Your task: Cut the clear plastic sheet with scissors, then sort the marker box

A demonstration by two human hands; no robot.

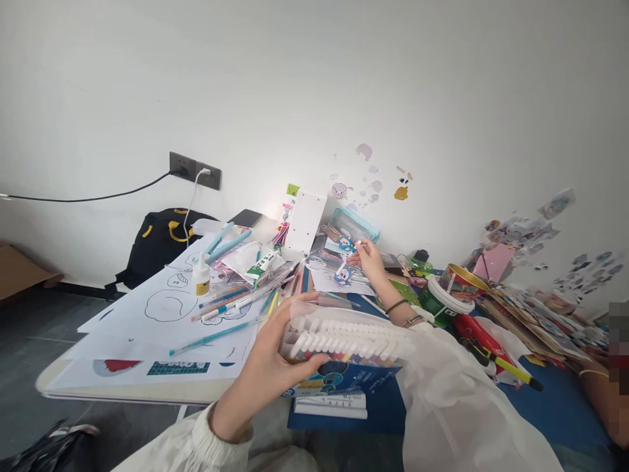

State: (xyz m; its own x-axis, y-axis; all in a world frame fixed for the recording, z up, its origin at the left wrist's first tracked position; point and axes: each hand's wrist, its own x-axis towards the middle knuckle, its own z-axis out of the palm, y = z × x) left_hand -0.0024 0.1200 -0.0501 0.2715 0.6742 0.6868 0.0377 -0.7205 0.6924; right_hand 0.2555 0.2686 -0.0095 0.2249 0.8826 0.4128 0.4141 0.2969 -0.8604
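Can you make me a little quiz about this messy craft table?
1. True or false: the left hand grips the marker box.
2. What does the right hand pinch? A) a small white piece B) scissors C) a cup
3. What small bottle stands on the white drawing sheets?

Key: 1 true; 2 A; 3 a glue bottle with a yellow label.

Loose white sleeves (442, 400) with gathered cuffs on both arms, thin dark bracelets (400, 311) at right of centre.
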